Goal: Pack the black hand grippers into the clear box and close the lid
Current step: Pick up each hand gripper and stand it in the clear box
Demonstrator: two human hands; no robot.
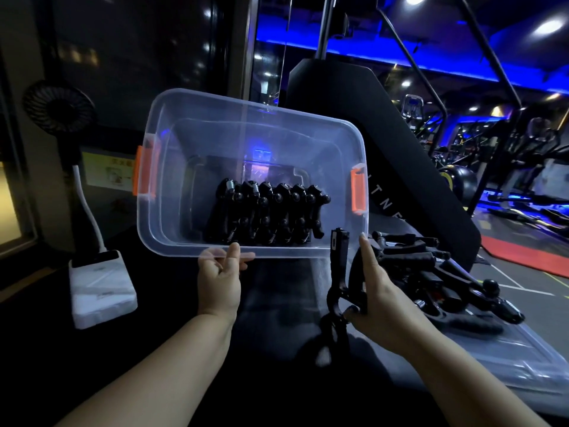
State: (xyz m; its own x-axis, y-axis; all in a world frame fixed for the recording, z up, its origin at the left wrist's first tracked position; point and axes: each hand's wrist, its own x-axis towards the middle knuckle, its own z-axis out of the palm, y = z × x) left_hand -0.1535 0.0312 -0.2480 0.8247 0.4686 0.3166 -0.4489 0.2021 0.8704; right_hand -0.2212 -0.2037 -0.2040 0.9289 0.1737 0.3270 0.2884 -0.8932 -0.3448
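The clear box [172, 229] with orange latches is tilted toward me, its opening facing the camera. Several black hand grippers [268, 215] stand in a row inside it along the lower wall. My left hand [220, 280] grips the box's near rim from below. My right hand [374, 295] holds one black hand gripper [338, 272] upright just below the box's right corner. A pile of loose hand grippers [443, 282] lies to the right, resting on the clear lid [505, 359].
A white power bank [101, 288] with a black fan [60, 107] on a white stalk stands at the left. A black padded machine panel [409, 155] rises behind the box. Gym machines fill the right background.
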